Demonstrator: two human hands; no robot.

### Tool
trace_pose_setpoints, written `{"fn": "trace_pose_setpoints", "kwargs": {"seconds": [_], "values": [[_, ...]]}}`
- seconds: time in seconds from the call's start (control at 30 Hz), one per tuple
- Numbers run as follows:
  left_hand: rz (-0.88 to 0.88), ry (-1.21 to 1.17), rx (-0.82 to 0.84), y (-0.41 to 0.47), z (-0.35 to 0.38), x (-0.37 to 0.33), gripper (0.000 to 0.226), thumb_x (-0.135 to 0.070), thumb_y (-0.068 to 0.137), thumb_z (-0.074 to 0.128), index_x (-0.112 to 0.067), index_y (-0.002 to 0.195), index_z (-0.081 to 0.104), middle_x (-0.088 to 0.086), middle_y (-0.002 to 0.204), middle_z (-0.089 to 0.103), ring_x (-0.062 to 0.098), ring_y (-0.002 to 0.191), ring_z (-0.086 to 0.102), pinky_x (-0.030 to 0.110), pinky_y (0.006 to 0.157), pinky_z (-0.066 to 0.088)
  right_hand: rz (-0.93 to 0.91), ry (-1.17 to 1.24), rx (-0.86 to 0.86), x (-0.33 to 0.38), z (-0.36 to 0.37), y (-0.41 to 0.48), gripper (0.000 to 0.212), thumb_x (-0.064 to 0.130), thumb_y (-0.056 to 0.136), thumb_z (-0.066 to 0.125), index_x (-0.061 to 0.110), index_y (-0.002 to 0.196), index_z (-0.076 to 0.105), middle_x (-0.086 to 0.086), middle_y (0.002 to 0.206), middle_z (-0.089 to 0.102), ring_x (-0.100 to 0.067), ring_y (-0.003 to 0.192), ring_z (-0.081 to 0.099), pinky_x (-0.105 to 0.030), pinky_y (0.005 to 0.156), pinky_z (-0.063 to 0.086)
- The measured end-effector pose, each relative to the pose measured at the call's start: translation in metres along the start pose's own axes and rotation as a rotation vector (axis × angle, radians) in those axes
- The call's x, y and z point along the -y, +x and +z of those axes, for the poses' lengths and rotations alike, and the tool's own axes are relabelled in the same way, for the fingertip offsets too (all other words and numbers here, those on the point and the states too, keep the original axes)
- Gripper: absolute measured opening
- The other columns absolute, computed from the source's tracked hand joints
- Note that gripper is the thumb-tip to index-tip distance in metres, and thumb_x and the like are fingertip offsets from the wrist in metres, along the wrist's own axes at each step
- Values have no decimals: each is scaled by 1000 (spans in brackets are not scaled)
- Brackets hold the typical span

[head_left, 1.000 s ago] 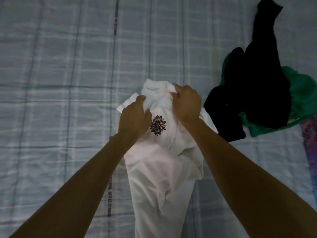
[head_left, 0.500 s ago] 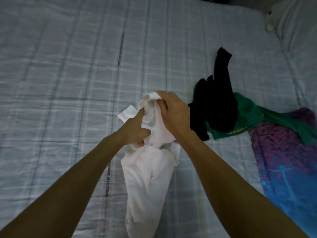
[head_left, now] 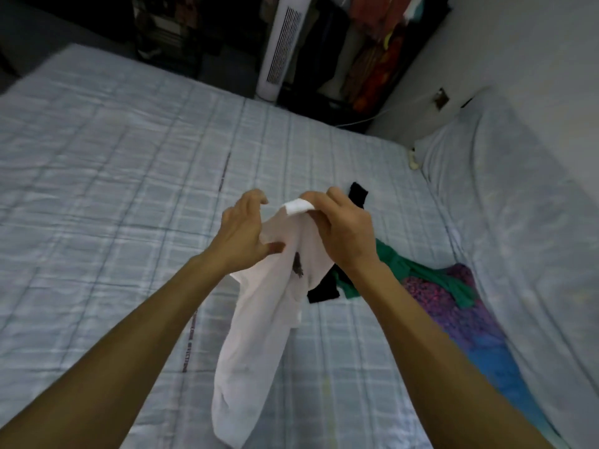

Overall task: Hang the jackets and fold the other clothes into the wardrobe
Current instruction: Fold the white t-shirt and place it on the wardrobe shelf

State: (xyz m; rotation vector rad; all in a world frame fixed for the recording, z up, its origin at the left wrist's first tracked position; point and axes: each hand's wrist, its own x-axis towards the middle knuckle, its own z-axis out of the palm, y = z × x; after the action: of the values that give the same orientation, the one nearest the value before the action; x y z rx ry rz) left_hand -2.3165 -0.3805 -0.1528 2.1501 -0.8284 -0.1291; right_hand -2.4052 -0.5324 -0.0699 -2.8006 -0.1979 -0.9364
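We judged the task barely begun: our right hand [head_left: 343,228] pinched the unfolded white shirt [head_left: 259,322], our left hand [head_left: 243,234] spread beside it, other clothes [head_left: 421,280] unsorted on the bed [head_left: 113,157].

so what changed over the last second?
The white garment went from bunched low over the bed to lifted and hanging. The right hand keeps its pinch at the top edge; the left hand has loosened, fingers spread. The view tilted up. The black garment, green garment and purple-blue cloth lie unmoved.
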Motion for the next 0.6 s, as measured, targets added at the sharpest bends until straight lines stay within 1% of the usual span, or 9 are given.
{"fn": "trace_pose_setpoints", "kwargs": {"seconds": [0.03,0.1,0.17,0.23,0.3,0.37,0.47,0.53,0.6], "values": [[2,5,68,-4,-6,-7,85,-48,69,75,-14,133,32,4,132,44,22,116,46,40,98,31,-8,-23,-27,8,-16,3,23,22,93,50,14,97,72,-4,74,57,-18,57,53,-26,43,42],[12,79,214,-18,-16,-20,60,-46,79,66,-22,129,44,0,119,60,24,107,56,36,90,33,1,-57,-85,19,-48,7,23,19,93,50,13,97,72,-4,75,58,-18,59,53,-27,43,42],[-33,102,246,-38,-26,-26,24,-37,87,59,-19,103,62,3,97,68,26,91,62,33,78,39,19,-81,-144,28,-79,11,22,17,92,50,13,98,71,-7,79,61,-22,61,55,-30,45,44],[-132,-3,171,-60,-37,-29,22,-32,91,53,-14,85,65,4,83,68,25,80,62,35,69,45,26,-129,-197,36,-109,15,20,15,91,53,14,99,71,-7,81,63,-22,64,55,-30,48,43],[-171,-93,52,-78,-52,-33,21,-24,91,54,-10,81,66,6,78,67,26,76,62,33,64,46,48,-156,-224,43,-137,19,21,17,92,52,15,101,70,-6,82,62,-22,64,55,-29,49,42],[-166,-149,-96,-93,-74,-43,19,-18,90,57,-7,77,65,9,75,66,26,74,62,29,60,42,83,-154,-233,49,-162,18,22,20,94,50,17,103,70,-5,84,62,-21,67,57,-28,51,42],[-142,-210,-297,-111,-113,-67,13,-10,88,58,-8,80,68,9,80,67,21,76,59,30,63,41,161,-132,-298,57,-199,9,21,25,95,52,19,104,70,-2,83,62,-14,68,54,-25,55,37],[-77,-205,-385,-124,-140,-91,14,-7,89,57,-12,84,68,6,82,65,18,79,57,30,66,41,198,-122,-338,61,-224,1,22,27,95,52,18,104,70,-3,83,62,-13,68,53,-24,57,34],[-4,-143,-439,-140,-163,-121,16,-7,91,55,-10,93,70,4,88,65,17,83,57,29,68,40,225,-114,-357,64,-248,-8,22,29,96,51,19,103,70,-3,83,62,-14,68,52,-24,57,32]]}}
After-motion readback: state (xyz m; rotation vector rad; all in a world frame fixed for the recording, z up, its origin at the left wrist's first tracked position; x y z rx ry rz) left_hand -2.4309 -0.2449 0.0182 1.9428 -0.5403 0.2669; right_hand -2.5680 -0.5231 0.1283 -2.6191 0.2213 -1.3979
